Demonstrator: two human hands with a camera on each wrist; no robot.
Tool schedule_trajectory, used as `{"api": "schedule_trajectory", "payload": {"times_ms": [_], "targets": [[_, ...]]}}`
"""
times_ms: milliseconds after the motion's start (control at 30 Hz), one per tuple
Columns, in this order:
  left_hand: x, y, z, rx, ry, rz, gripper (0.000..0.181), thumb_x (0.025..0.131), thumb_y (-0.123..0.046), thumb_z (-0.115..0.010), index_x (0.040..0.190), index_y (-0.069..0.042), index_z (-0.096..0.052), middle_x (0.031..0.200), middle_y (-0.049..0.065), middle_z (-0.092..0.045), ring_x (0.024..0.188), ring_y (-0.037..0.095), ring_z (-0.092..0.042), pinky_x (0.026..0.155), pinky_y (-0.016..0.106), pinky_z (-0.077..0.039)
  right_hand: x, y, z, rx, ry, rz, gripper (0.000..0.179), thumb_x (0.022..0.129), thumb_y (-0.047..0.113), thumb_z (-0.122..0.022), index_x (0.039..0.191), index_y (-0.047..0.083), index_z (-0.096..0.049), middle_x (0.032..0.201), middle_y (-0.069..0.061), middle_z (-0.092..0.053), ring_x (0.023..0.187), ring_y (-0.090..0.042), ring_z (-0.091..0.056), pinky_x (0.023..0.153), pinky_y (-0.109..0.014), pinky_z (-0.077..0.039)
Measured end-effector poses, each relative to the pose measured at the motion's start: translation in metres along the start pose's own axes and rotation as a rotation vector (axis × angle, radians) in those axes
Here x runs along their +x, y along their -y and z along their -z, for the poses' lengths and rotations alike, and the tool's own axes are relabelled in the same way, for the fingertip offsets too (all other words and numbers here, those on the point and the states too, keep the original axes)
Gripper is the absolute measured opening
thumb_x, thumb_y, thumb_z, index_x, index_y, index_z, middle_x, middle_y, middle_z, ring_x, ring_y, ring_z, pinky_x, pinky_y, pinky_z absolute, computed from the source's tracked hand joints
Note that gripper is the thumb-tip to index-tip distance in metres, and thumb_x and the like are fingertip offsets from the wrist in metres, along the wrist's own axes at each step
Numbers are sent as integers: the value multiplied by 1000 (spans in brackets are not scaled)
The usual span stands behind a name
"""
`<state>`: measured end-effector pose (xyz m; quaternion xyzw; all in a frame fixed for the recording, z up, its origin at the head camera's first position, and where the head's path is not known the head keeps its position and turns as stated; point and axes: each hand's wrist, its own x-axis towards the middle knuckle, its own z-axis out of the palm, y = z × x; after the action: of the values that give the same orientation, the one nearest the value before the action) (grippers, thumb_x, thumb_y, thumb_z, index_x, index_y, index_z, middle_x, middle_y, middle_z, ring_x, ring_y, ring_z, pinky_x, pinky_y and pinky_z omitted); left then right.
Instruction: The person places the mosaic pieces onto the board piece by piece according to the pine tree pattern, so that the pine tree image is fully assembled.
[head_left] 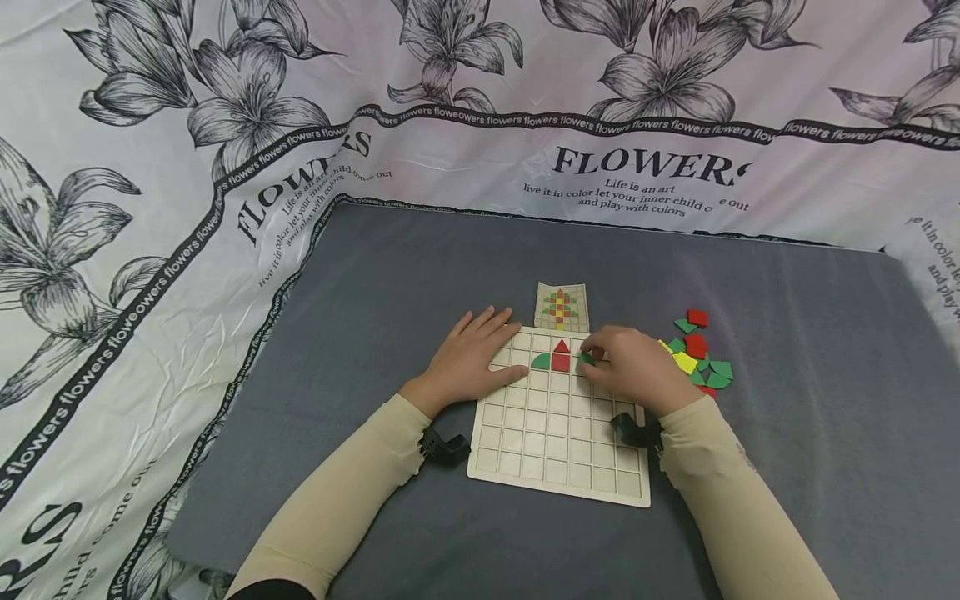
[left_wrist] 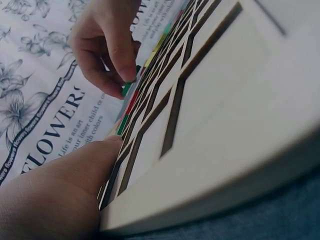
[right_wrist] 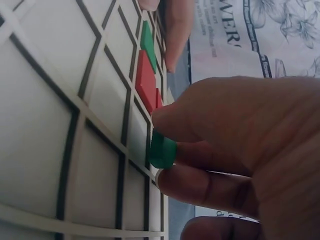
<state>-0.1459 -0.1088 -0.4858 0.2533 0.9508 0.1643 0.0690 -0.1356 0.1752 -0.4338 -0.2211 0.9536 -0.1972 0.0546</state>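
A wooden grid board (head_left: 525,462) lies in front of the person. In its upper rows sit a red triangle (head_left: 561,346), a red square (head_left: 560,363) directly below it and a green quarter-round piece (head_left: 540,362) to the square's left. My left hand (head_left: 472,362) rests on the board's upper left edge with its fingers straight and spread. Between thumb and fingers, my right hand (head_left: 636,367) pinches another green piece (right_wrist: 162,151), close over the grid on the right of the red square. The right wrist view shows this piece standing at a tilt beside the cell walls.
A small pattern card (head_left: 542,318) touches the board's top edge. To the right of the right hand lie several loose pieces, among them a red square (head_left: 697,317), a yellow piece (head_left: 686,362) and a green piece (head_left: 722,367). The grey tabletop (head_left: 420,267) borders a flowered cloth (head_left: 465,158).
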Motion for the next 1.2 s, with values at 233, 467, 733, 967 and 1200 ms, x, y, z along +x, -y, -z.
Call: {"api": "schedule_trajectory", "payload": {"times_ms": [233,467,733,967,1200], "targets": [[1,0,-1,7,0,2,80,102,-69,-50,167,-25,-35,175,-1,-22,164,19,-10,133,44,0,0,-1,-4,-35,32,44,25,90,22,-80,109,7,-81,92,-2,-70,82,-19,-65,76,-42,-60],[1,1,-2,5,-12,-2,80,102,-69,-51,166,-25,-36,175,-1,-23,164,20,-11,133,45,-1,0,2,-4,-41,46,48,25,90,21,-81,110,6,-82,96,-4,-72,85,-21,-68,78,-45,-62],[1,2,-3,9,-12,-4,79,102,-69,-50,166,-25,-35,175,-1,-22,164,19,-10,133,44,-1,-1,3,-3,-19,71,46,26,91,20,-81,112,5,-81,99,-4,-74,88,-22,-70,81,-46,-62],[1,1,-1,4,-8,-3,80,102,-69,-50,166,-25,-35,175,-1,-22,164,20,-11,133,44,-1,1,3,-3,-7,71,42,23,91,18,-81,110,5,-81,98,-5,-76,90,-23,-70,84,-47,-62],[1,1,-2,6,-5,-4,80,102,-69,-50,167,-25,-35,175,-1,-22,164,20,-11,133,45,-2,2,5,-4,-12,71,34,24,91,18,-81,110,4,-81,98,-6,-77,89,-23,-71,83,-48,-62]]}}
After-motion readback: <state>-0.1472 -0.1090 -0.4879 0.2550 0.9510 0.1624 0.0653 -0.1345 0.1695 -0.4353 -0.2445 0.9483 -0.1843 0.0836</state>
